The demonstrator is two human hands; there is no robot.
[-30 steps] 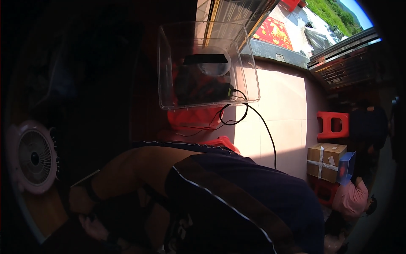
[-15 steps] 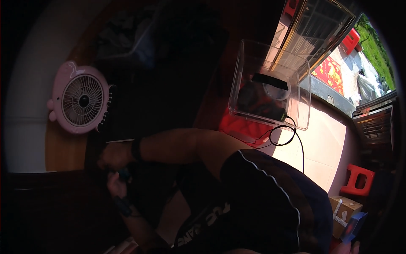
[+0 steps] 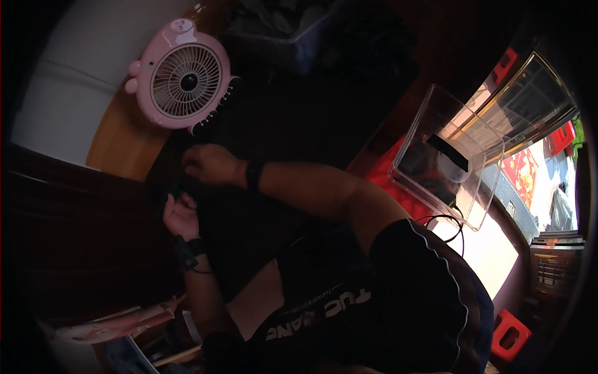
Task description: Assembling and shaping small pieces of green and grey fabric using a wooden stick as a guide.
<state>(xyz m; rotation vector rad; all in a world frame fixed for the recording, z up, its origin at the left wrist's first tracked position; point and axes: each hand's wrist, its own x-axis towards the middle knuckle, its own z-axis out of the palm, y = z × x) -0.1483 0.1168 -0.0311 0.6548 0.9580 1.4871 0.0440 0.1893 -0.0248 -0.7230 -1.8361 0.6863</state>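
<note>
Low at the left, my left hand (image 3: 180, 215) is turned palm up with its fingers curled around a small dark teal object (image 3: 177, 189), whose kind is too dim to tell. Above it and slightly to the right is my right hand (image 3: 213, 164), its fingers bent down close to the dark surface (image 3: 280, 124). Whether those fingers pinch anything is lost in shadow. The hands are apart by a short distance. A black band (image 3: 252, 176) circles my right wrist, and a dark strapped device (image 3: 186, 252) sits on my left one.
A pink animal-shaped fan (image 3: 185, 81) stands just beyond my hands on a wooden surface (image 3: 121, 146). On the right, a clear plastic bin (image 3: 398, 171) holding dark items rests on something red, a black cable (image 3: 462, 240) hanging below it. Red stools (image 3: 512, 336) stand beyond.
The view has swung, so the fan, bin and hands sit elsewhere in the picture. My hands have drawn apart, and the right one has come off the left.
</note>
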